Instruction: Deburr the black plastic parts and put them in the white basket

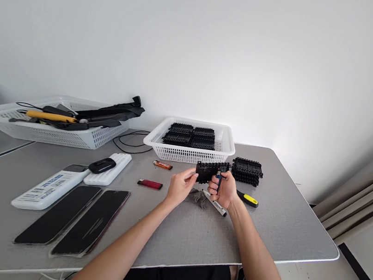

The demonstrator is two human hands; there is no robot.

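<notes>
My left hand pinches the left end of a black ridged plastic piece and holds it above the table. Close against the right part of that piece, my right hand is wrapped round a dark blue lighter, held upright. Whether a flame burns cannot be made out. Below my hands lie a white marker, some thin grey scraps and a tool with a yellow and black handle. Just behind my right hand, similar black pieces are stacked.
A white basket with more black pieces stands by the wall. Left of it is a larger white basket of tools. A red lighter, an orange lighter, two phones and white power banks lie on the table.
</notes>
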